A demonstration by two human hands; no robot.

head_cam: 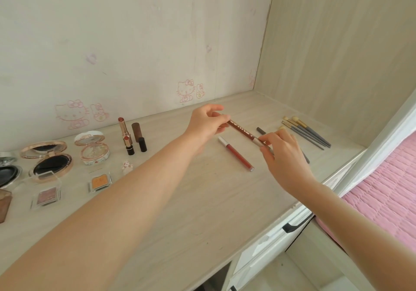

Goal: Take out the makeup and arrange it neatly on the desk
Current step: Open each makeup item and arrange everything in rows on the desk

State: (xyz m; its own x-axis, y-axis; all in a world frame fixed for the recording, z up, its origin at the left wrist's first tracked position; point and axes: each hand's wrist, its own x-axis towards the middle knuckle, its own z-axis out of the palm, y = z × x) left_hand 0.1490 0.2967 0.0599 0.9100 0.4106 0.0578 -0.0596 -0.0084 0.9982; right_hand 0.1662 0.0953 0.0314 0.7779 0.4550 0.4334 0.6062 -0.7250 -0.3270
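Pinching the light, stiff lip pencil (242,131) mid-frame by both ends, left hand (207,122) and right hand (286,155), probably rolls easily.

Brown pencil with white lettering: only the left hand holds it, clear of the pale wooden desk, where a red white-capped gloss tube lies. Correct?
No: both hands hold the brown pencil with white lettering, the left hand pinching its far end, the right hand its near end, as the head view shows. It is clear of the pale wooden desk, where the red white-capped gloss tube lies.
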